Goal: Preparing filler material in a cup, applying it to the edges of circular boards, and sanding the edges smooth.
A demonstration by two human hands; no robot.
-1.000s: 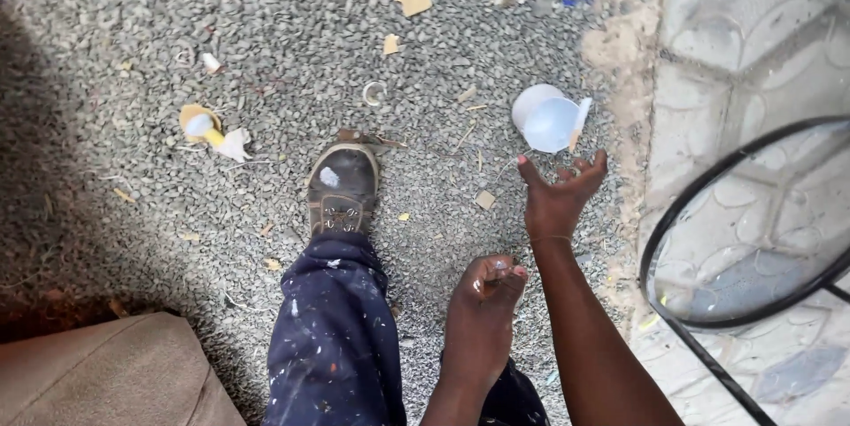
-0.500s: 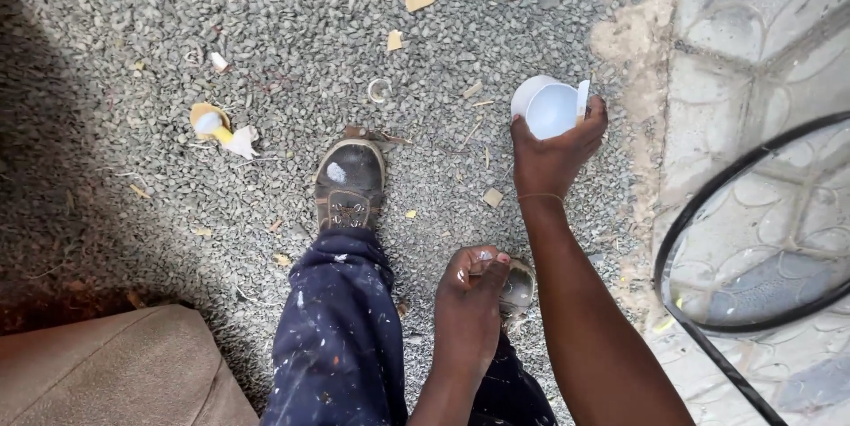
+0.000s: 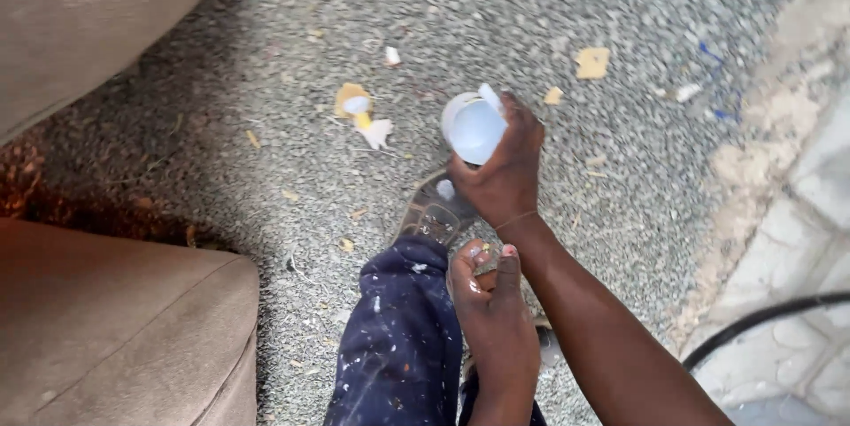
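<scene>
A small object, too hidden to be named, is pinched in the closed left hand, which is held just above the paint-spattered trouser leg. Just beyond it, the right hand is wrapped around a white cup, so the cup is lifted clear of the gravel and tilted, its open mouth facing the camera; whether anything is inside cannot be told. The cup has thus been picked up, and it has been set nowhere. Under the right hand a worn shoe is seen. Farther left of the cup, yellow and white litter is scattered, and a tan scrap lies beyond to the right.
</scene>
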